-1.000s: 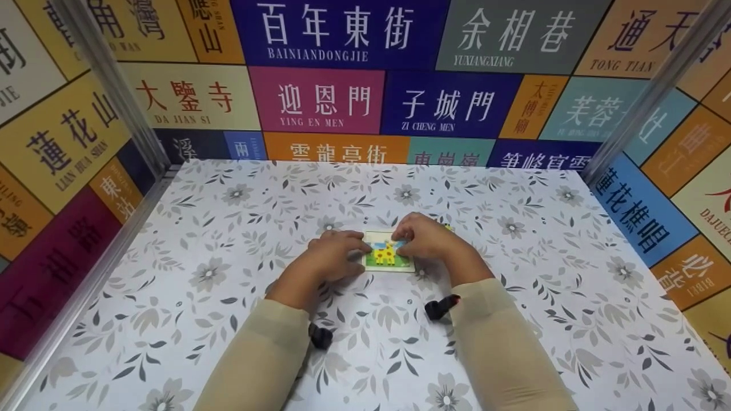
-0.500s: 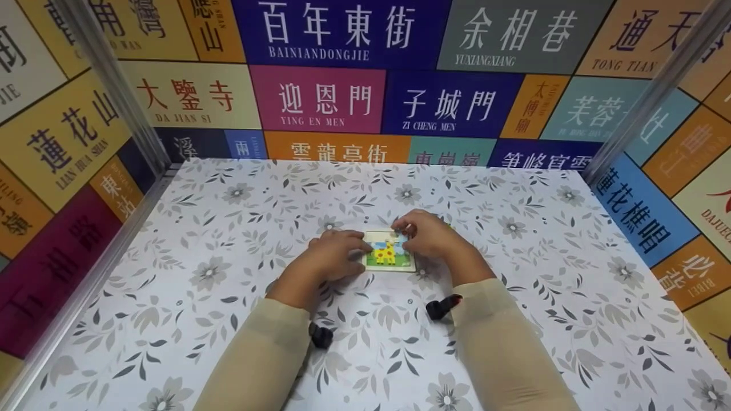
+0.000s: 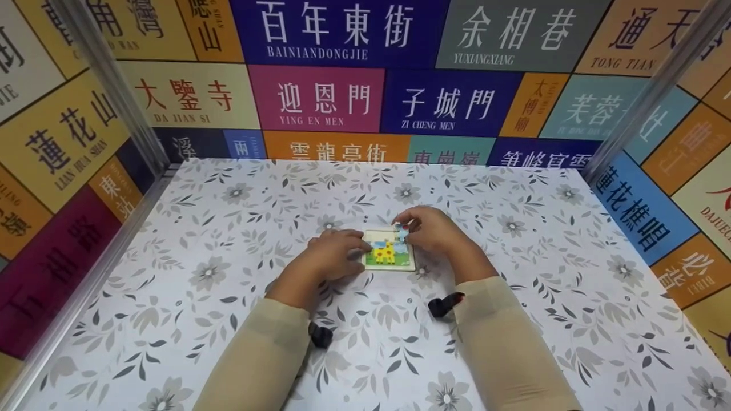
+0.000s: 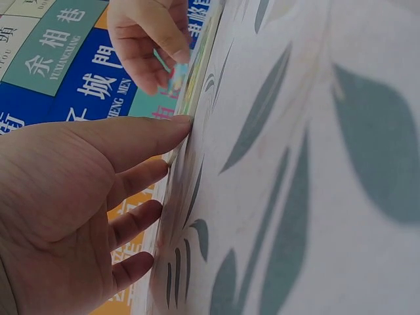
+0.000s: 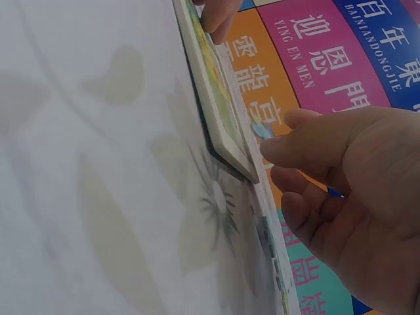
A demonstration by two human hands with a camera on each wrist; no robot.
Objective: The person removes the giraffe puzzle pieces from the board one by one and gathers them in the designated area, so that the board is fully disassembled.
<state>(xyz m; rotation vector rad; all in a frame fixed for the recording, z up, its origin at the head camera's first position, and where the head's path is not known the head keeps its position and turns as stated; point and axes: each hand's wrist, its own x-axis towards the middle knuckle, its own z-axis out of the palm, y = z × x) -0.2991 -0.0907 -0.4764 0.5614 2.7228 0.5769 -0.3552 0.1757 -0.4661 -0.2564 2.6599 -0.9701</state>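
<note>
While the left hand (image 3: 333,255), fingers spread, touches the left edge of the giraffe puzzle board (image 5: 226,149) lying flat on the floral cloth (image 3: 365,348), the right hand (image 3: 432,229) pinches a mostly blue jigsaw piece (image 3: 401,233) at its far right corner. Leftward of the piece, a bare cream strip (image 3: 377,236) runs crosswise between both hands.

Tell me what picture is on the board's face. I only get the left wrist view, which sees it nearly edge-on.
Observer: The head view shows a yellow giraffe with darker spots on the board.
Operator: Say whether the picture fills it.
Observer: It doesn't; a pale strip along the far side is bare.
Operator: Describe the top of the piece in the right hand.
Observer: From the head view, the small blue piece that the right hand pinches bears a reddish mark.
</note>
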